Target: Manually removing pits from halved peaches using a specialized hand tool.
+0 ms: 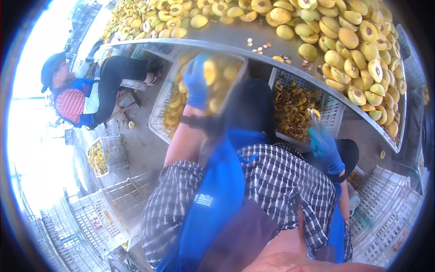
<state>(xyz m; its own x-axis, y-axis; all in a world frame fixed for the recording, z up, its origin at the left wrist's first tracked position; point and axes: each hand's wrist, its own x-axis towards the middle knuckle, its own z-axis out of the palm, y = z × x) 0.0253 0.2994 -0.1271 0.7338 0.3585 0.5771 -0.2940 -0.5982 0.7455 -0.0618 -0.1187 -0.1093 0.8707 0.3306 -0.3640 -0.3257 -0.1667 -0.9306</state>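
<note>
My left hand, in a blue knit glove, is raised over a white plastic crate of yellow fruit halves. A cut fruit half shows right beside its fingers; blur hides whether they grip it. My right hand, gloved in blue with teal fingers, holds a small metal hand tool. A yellow fruit piece is at the tool's tip. Beyond this hand, a crate of small brownish-yellow fruit pieces stands under the metal table edge.
Heaped fruit halves cover much of the metal table, with loose pits near its edge. A co-worker sits at the left. White crates stand at lower left, and more crates at lower right. A small fruit-filled crate is on the floor.
</note>
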